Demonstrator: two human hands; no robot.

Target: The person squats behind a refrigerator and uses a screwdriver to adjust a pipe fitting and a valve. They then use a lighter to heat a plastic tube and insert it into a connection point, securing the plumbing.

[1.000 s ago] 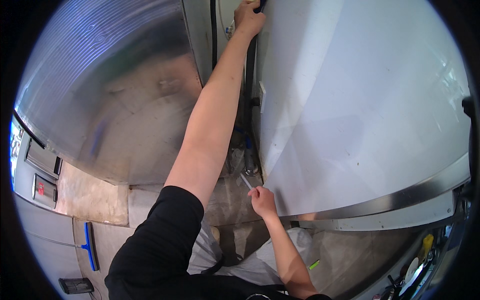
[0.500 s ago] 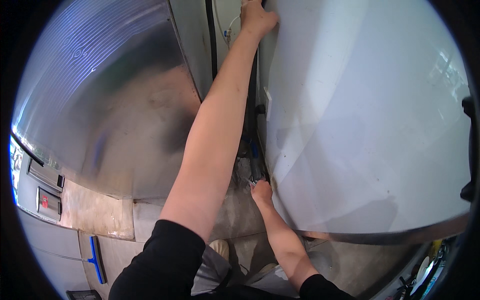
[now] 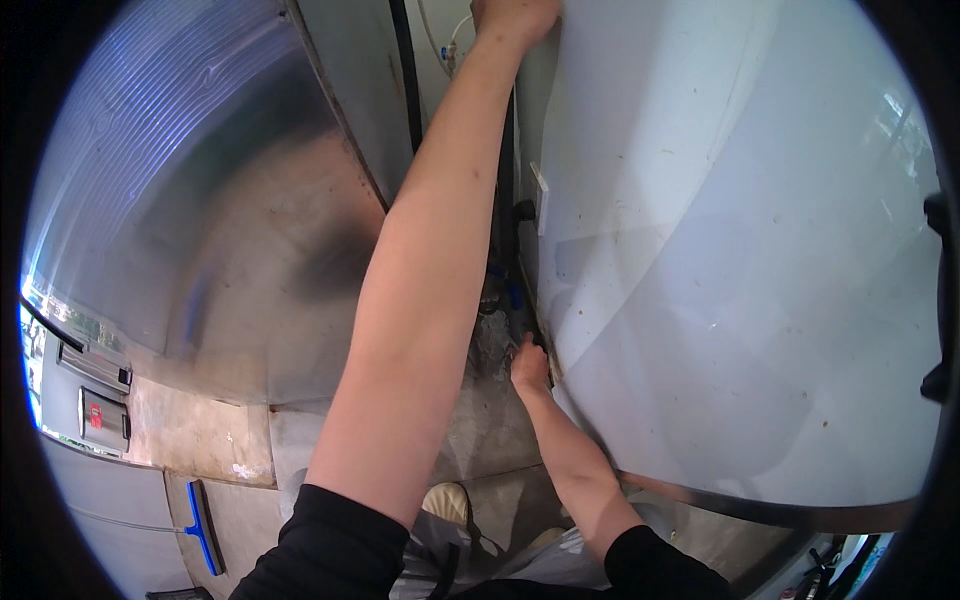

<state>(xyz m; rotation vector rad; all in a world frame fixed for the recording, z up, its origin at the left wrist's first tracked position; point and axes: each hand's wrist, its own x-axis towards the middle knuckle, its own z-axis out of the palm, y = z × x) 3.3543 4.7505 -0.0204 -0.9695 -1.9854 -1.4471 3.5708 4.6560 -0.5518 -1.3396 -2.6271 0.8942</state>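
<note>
My left arm reaches far up and forward, and my left hand is at the top edge of the picture, beside the top of a large white panel. Its fingers are cut off, so their grip does not show. Low in the narrow gap, my right hand is closed near the floor at the panel's left edge. Whatever its fingers hold is too small and dark to make out. Just beyond it are a dark pipe fitting with a blue part and a crumpled, clear-looking patch.
A shiny metal cabinet side bounds the gap on the left. A black hose runs down the back, near a small blue valve. A blue-headed squeegee and a metal bin are at the lower left.
My left hand has gone slightly higher, its fingers passing out of the picture. My right hand has shifted slightly upward in the view, still low in the gap. The whole view has tilted a little.
</note>
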